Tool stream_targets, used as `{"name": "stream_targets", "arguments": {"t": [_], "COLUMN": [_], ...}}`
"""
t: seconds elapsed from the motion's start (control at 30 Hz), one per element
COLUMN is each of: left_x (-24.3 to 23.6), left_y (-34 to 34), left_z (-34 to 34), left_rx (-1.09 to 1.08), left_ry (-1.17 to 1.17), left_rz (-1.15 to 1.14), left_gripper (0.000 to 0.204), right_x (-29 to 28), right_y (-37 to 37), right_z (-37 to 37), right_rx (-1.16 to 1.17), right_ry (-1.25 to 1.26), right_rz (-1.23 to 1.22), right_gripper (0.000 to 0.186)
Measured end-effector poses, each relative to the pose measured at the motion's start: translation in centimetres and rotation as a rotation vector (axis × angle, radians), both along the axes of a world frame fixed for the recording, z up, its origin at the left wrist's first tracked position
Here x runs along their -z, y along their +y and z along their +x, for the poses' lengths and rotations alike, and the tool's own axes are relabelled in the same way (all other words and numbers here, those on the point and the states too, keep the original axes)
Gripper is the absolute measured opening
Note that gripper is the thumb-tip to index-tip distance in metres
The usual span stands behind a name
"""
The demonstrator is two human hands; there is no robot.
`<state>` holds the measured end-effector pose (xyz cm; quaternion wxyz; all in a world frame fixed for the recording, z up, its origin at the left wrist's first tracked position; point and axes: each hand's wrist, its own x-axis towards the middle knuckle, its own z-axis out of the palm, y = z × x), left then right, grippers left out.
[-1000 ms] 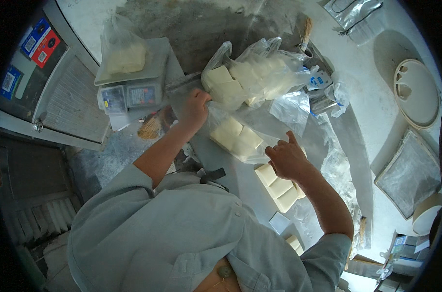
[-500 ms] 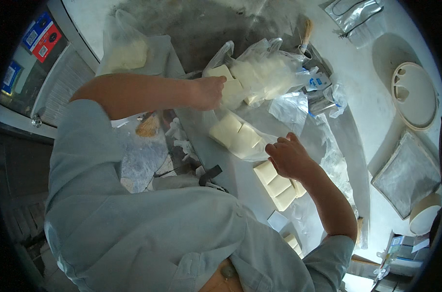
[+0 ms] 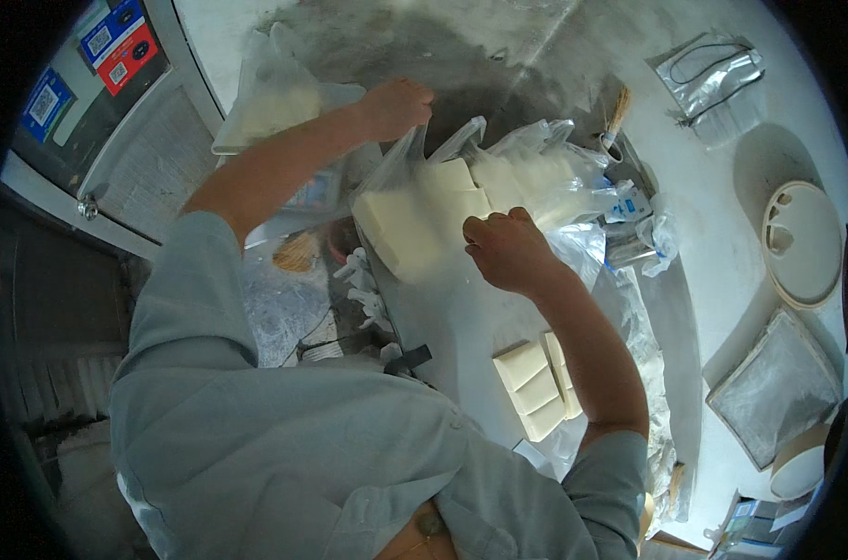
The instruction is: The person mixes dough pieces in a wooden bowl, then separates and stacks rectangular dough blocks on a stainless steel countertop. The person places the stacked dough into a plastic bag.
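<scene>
My left hand (image 3: 396, 105) is raised and pinches the top edge of a clear plastic bag (image 3: 396, 163) that holds pale cream blocks (image 3: 414, 219). My right hand (image 3: 503, 247) is closed on the bag's other edge, just right of the blocks, holding it up off the metal counter (image 3: 452, 327). Behind the bag lies another clear bag full of similar blocks (image 3: 536, 182). Several loose cream blocks (image 3: 536, 387) lie on the counter below my right forearm.
A filled bag sits on a weighing scale (image 3: 274, 103) at the upper left. A small brush (image 3: 615, 117) and a metal can (image 3: 629, 250) stand right of the bags. A white round lid (image 3: 802, 243) and a grey tray (image 3: 778, 392) lie at the right.
Both hands have lifted the bag of blocks up off the counter; my left hand rose toward the scale and my right hand moved up from the loose blocks to the bag's edge.
</scene>
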<state>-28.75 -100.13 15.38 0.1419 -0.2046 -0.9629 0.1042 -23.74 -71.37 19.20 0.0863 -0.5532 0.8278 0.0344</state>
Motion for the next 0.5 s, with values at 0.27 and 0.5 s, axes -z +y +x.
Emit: {"name": "stream_targets", "arguments": {"t": [0.27,0.5], "left_x": [13.6,26.7], "left_y": [5.3,12.0], "left_z": [6.8,6.4], "left_rx": [-0.544,-0.662], "left_ry": [0.332,0.108], "left_rz": [1.615,2.239], "left_gripper": [0.06,0.074], "right_x": [3.5,14.6], "right_y": [0.0,12.5], "right_z": [-0.7,-6.0], "right_rx": [0.053,0.606], "right_ry": [-0.02,-0.324], "right_rz": [-0.445,-0.799], "right_gripper": [0.022,0.018]}}
